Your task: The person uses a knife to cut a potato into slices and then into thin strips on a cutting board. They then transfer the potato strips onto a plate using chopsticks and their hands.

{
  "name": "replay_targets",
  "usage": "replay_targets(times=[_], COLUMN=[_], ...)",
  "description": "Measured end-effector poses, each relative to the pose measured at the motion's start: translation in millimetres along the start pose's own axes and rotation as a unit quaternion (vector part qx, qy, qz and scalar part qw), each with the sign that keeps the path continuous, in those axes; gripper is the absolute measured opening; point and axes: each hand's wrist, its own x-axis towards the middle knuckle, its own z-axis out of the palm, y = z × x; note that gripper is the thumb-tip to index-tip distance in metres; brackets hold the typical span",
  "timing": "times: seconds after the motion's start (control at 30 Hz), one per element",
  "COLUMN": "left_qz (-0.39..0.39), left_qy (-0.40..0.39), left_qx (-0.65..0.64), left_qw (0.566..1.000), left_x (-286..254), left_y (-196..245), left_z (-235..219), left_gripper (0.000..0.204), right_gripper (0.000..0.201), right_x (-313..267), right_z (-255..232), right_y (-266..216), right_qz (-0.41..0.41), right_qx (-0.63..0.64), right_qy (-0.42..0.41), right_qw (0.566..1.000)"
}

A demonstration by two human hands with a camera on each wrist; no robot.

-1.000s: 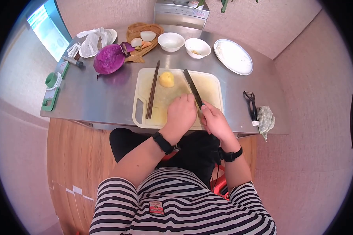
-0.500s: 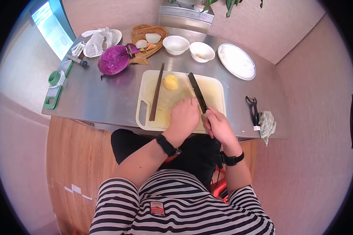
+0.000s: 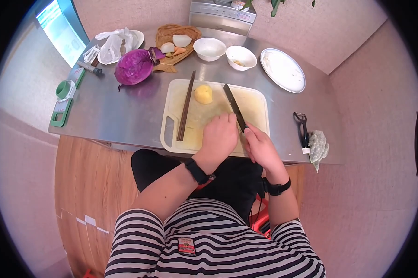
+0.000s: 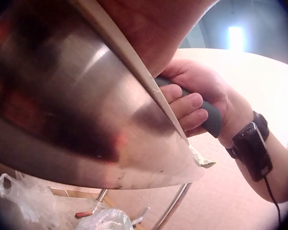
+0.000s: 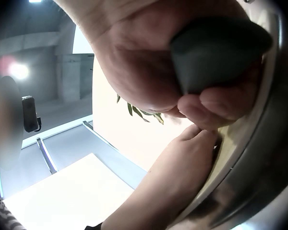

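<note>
On the cream cutting board, my right hand grips the dark handle of a long black-bladed knife. Its blade slants away from me toward the far side. Close to the left of the blade, my left hand is bent down over the board, knuckles up. Whatever lies under its palm is hidden. A peeled yellow piece, like a potato, sits farther back on the board. Brown chopsticks lie along the board's left side.
Left stand a cut purple cabbage and a green-ended grater. Behind are a woven basket with vegetable pieces, two white bowls and an oval plate. A black peeler lies right, beside a crumpled bag.
The head view has shifted slightly. Both hands stay at the board's near right part, the left fingers now a little closer to the knife blade. The yellow piece and chopsticks have not moved.
</note>
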Motion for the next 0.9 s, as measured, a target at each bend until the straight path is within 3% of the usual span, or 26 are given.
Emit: replay_targets(times=[0.3, 0.73, 0.9], left_qz=[-0.001, -0.002, -0.005], left_qy=[0.009, 0.002, 0.005], left_qx=[-0.006, 0.004, 0.002], left_qw=[1.0, 1.0, 1.0], left_x=[0, 0, 0], left_y=[0, 0, 0], left_z=[-1, 0, -1], left_gripper=[0.012, 0.012, 0.013], right_gripper=[0.046, 0.044, 0.044], right_x=[0, -2, 2], right_z=[1, -1, 0], right_y=[1, 0, 1], right_qz=[0.017, -0.005, 0.019], right_qx=[0.067, -0.012, 0.084], right_qy=[-0.007, -0.006, -0.012], right_qw=[0.998, 1.0, 0.996])
